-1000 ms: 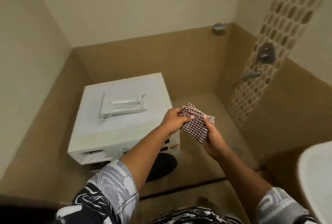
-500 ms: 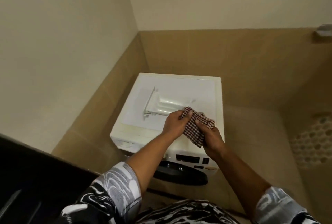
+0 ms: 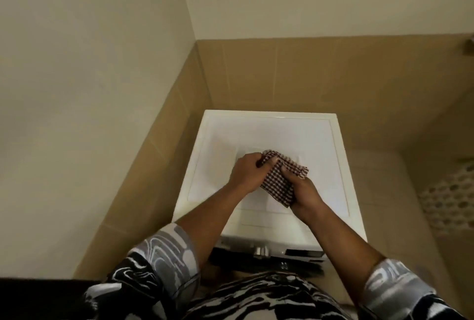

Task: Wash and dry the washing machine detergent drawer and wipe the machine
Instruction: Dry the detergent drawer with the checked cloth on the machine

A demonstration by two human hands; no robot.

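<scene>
Change: the view has swung round; a second ago the washing machine [image 3: 331, 155] lay at 9 o'clock of the hands, and now its white top sits squarely under and behind them.
Grip since then: unchanged, with both hands on the checked cloth [image 3: 278, 183] in much the same hold.
Meaning: the person now seems to stand facing the machine with the cloth ready, so drying the drawer or wiping the top looks like the step at hand; nothing shows the cloth touching the machine yet.
Left hand [image 3: 245, 172]: fingers curled, pinching the cloth's upper corner at 12 o'clock of the bundle.
Cloth: bunched between the hands, its loose end hanging toward 5 o'clock.
Right hand [image 3: 304, 192]: closed round the cloth's lower part, thumb pressed on the fabric.
Machine front: dark control strip at 6 o'clock of the hands, partly hidden by the arms.
Detergent drawer: earlier it lay on the machine top; now the hands and blur cover that spot, so I cannot tell where it lies.
Count: two hands, one cloth, one washing machine, no drawer plainly visible.
</scene>
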